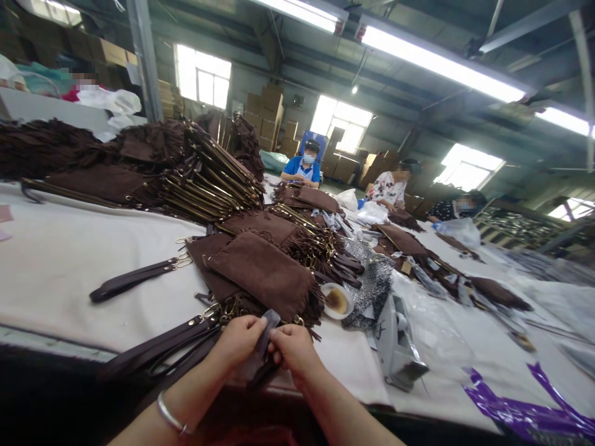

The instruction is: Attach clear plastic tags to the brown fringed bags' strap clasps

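At the table's front edge, my left hand (pixel 242 342) pinches a thin greyish wrapping sheet (pixel 270 318). Close beside it, my right hand (pixel 294 348) has its fingers closed on the same sheet. A dark wrist strap (pixel 264 373) hangs just below my fingers, partly hidden; I cannot tell how far the sheet goes round it. Just beyond my hands lies a brown fringed suede pouch (pixel 260 272) on top of others. More dark brown straps (pixel 176 337) with gold clasps stick out to the left of my left hand.
Behind are stacked brown pouches with gold zips (pixel 214 186). To the right stand a white bowl (pixel 337 301) with brownish content, a tape dispenser (pixel 398 347) and snakeskin-patterned material (pixel 367 272). Purple plastic (pixel 525 409) lies far right. Several co-workers, one in blue (pixel 302 170), sit across the table.
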`<state>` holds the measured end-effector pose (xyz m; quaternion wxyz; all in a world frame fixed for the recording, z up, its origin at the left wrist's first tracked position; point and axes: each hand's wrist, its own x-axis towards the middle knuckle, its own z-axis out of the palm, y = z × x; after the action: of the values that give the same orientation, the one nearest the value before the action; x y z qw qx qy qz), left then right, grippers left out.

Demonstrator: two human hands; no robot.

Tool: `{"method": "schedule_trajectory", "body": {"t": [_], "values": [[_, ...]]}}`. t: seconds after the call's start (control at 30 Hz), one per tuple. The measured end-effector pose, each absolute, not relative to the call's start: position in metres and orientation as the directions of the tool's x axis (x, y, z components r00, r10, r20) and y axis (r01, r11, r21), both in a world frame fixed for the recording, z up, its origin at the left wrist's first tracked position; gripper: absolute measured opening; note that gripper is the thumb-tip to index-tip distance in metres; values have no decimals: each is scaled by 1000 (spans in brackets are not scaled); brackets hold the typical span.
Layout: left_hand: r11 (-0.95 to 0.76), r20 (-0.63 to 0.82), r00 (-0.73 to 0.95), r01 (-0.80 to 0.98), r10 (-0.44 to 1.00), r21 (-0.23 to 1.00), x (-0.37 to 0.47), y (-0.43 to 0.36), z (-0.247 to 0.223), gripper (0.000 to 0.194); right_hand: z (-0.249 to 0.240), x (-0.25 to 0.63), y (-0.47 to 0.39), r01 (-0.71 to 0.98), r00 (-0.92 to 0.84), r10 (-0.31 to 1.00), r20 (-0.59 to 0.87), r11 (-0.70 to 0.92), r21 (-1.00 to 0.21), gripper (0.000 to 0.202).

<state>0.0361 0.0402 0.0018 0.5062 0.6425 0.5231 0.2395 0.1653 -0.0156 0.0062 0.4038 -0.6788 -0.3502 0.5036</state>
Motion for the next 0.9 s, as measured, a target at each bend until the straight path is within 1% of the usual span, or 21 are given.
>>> {"method": "schedule_trajectory", "body": {"t": [0.07, 0.13, 0.17, 0.2, 0.23, 0.3, 0.33, 0.37, 0.4, 0.47, 0.53, 0.63, 0.73, 0.77, 0.8, 0.87, 0.9], "values": [[108, -256, 362, 382, 896, 918, 39, 41, 3, 40, 5, 165, -17, 70, 229, 892, -391, -415, -907, 24], [148, -273, 372, 331, 887, 932, 42, 41, 4, 38, 4, 169, -19, 146, 211, 929, -306, -339, -929, 21], [171, -283, 374, 305, 883, 937, 44, 41, 5, 38, 3, 172, -21, 228, 208, 955, -213, -259, -939, 18], [198, -296, 377, 277, 877, 940, 45, 42, 5, 38, 3, 177, -22, 338, 206, 975, -85, -152, -929, 17], [229, -312, 383, 246, 870, 942, 47, 42, 6, 39, 3, 182, -24, 464, 191, 979, 67, -30, -885, 17], [299, -347, 404, 180, 846, 937, 49, 43, 6, 42, 4, 194, -26, 693, 111, 931, 349, 179, -698, 22], [334, -366, 417, 150, 832, 931, 50, 44, 6, 43, 5, 198, -25, 776, 49, 894, 445, 247, -581, 24], [366, -383, 430, 125, 818, 922, 51, 44, 6, 44, 6, 202, -25, 836, -24, 862, 506, 295, -463, 26], [395, -398, 442, 103, 804, 913, 52, 45, 7, 45, 8, 205, -23, 875, -98, 840, 534, 328, -356, 27], [436, -415, 466, 67, 782, 897, 53, 45, 8, 46, 11, 207, -19, 913, -211, 819, 534, 360, -192, 25], [455, -415, 482, 36, 772, 889, 53, 44, 8, 46, 13, 206, -14, 924, -267, 818, 509, 368, -107, 22], [450, -404, 476, 18, 782, 893, 51, 39, 5, 42, 16, 202, -9, 919, -308, 822, 479, 388, -76, 19], [424, -391, 439, 24, 809, 905, 46, 33, 3, 37, 20, 199, -6, 902, -345, 831, 436, 422, -91, 20], [369, -348, 422, 34, 837, 929, 44, 31, 2, 34, 21, 199, -5, 901, -347, 840, 418, 423, -102, 20], [277, -276, 406, 58, 871, 959, 42, 29, 2, 31, 22, 199, -5, 901, -345, 850, 398, 419, -113, 18], [20, -77, 397, 145, 915, 989, 38, 26, 1, 25, 24, 198, -3, 906, -336, 875, 348, 402, -137, 14], [-106, 17, 408, 196, 913, 975, 36, 25, 1, 22, 25, 198, -2, 906, -336, 886, 320, 397, -148, 12]]}}
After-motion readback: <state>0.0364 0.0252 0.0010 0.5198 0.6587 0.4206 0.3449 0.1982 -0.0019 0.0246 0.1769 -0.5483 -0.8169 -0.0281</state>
